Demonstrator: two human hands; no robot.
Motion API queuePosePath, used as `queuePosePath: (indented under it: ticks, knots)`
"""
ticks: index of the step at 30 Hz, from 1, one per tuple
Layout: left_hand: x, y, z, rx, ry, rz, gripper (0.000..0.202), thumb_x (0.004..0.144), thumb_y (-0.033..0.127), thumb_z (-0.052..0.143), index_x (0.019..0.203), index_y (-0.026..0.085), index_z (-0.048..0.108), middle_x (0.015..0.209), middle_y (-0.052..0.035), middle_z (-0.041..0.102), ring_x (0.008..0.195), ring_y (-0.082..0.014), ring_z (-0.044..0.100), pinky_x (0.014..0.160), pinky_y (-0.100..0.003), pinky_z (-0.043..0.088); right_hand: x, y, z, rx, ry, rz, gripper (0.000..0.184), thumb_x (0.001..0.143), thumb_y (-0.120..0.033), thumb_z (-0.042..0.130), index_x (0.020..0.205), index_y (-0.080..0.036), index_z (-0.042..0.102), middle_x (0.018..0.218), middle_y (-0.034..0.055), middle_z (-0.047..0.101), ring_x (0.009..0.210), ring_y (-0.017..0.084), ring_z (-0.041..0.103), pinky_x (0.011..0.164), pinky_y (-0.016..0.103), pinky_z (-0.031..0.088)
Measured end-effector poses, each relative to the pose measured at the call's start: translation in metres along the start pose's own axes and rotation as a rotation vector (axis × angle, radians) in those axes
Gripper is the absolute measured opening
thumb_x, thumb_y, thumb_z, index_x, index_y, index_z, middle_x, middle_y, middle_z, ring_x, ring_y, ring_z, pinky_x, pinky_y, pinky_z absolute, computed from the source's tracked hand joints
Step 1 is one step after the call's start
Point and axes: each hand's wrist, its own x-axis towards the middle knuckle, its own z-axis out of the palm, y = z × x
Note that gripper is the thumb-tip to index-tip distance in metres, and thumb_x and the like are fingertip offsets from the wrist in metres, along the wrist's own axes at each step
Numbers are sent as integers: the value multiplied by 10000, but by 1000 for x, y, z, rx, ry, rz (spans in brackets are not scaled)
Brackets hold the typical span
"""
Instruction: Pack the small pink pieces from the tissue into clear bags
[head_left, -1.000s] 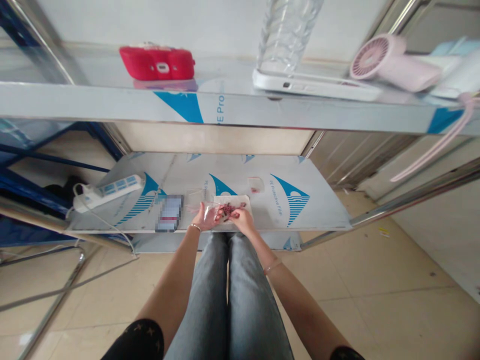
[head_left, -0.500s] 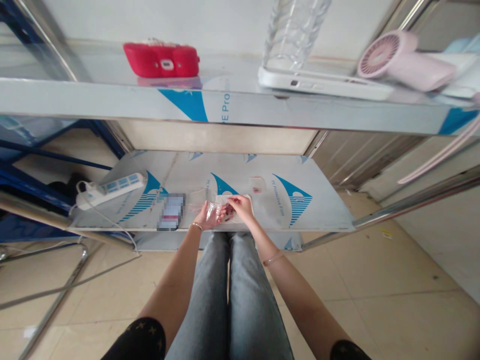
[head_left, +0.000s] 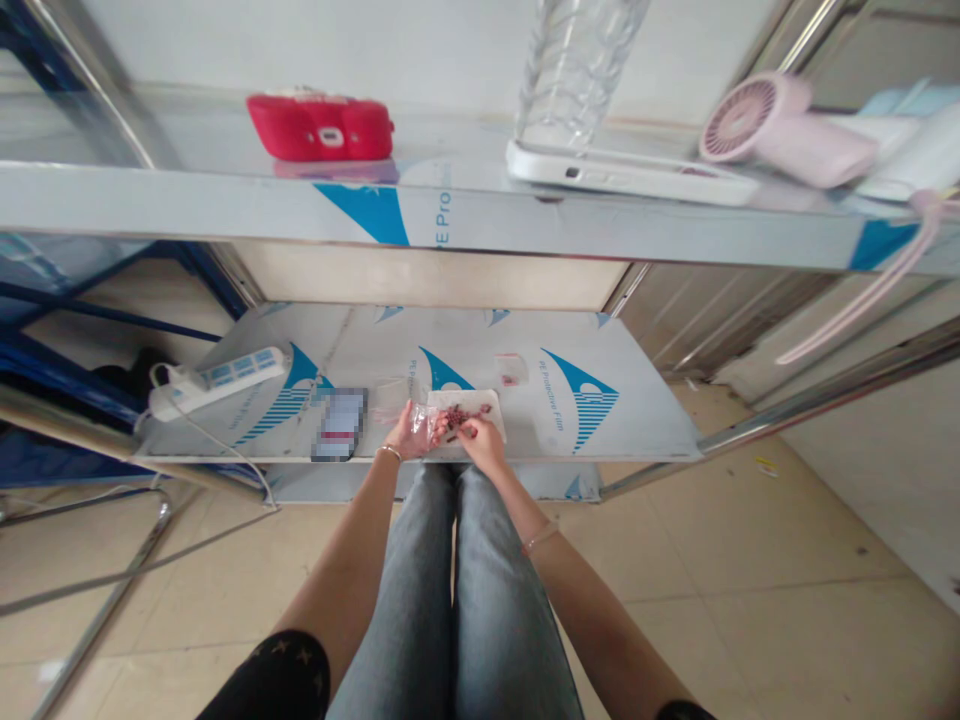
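Note:
A clear plastic bag [head_left: 421, 424] is held in my left hand [head_left: 405, 436], its fingers closed on it at the left edge of a white tray [head_left: 495, 402]. Several small dark red pieces [head_left: 454, 416], too small to name, lie spread on the tray. Over the tray's front part, my right hand [head_left: 484, 442] has its fingertips pinched together among the pieces; what they hold, if anything, is too small to make out. Behind the tray lies a small clear bag [head_left: 511, 370] with something red in it. More clear bags [head_left: 388, 398] lie flat to the left.
A phone [head_left: 340, 424] and a white power strip [head_left: 217, 382] lie on the left of the lower shelf [head_left: 637, 400]. On the upper shelf [head_left: 225, 205] stand a red case [head_left: 321, 128], a clear bottle [head_left: 574, 75], a white phone-like object [head_left: 630, 175] and a pink fan [head_left: 787, 130].
My right hand has moved down and slightly towards me, uncovering more red pieces on the tray. My left hand stays nearly in place with the bag. The camera view has shifted slightly.

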Motion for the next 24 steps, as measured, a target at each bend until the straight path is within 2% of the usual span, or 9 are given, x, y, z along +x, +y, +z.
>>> queuePosePath:
  ticks: [4,9,14,19,21,24]
  knots:
    - [0,0,0,-33,10,2,743,832,712,264,989,77,617,832,-132,651,688,-189,624,585,-324,506,-7,1,2,-174,14,-86,107,790,-238,584,756,-204,680,707,34,638,744,171,563,688,244,398]
    - [-2,-1,2,22,-16,12,715,797,732,340,961,95,622,818,-117,649,699,-178,619,578,-303,505,-7,4,3,-184,4,-153,124,816,-202,560,781,-202,678,835,54,659,874,189,560,791,268,404]
    - [-1,0,0,32,-21,2,735,829,711,283,964,76,629,823,-133,641,704,-187,613,634,-354,500,1,1,-1,18,90,-91,138,818,-265,572,796,-179,678,806,56,665,803,181,583,778,273,432]
    - [1,-1,-2,47,-26,-3,739,860,683,215,940,90,649,803,-128,641,676,-174,604,621,-342,497,19,-31,-11,281,166,-101,207,801,-356,586,782,-172,679,735,42,661,687,164,576,700,264,454]
    - [2,-2,-2,55,-28,1,718,862,676,232,928,98,653,792,-123,646,659,-169,601,605,-326,498,25,-45,-12,345,149,-131,208,794,-362,596,788,-173,685,753,39,668,685,157,576,691,256,456]
    - [3,-2,-4,39,-31,-5,686,863,665,263,889,101,652,777,-121,651,647,-174,614,574,-304,501,33,-54,-8,361,45,-188,213,794,-358,604,778,-166,696,745,40,674,673,153,580,674,252,453]
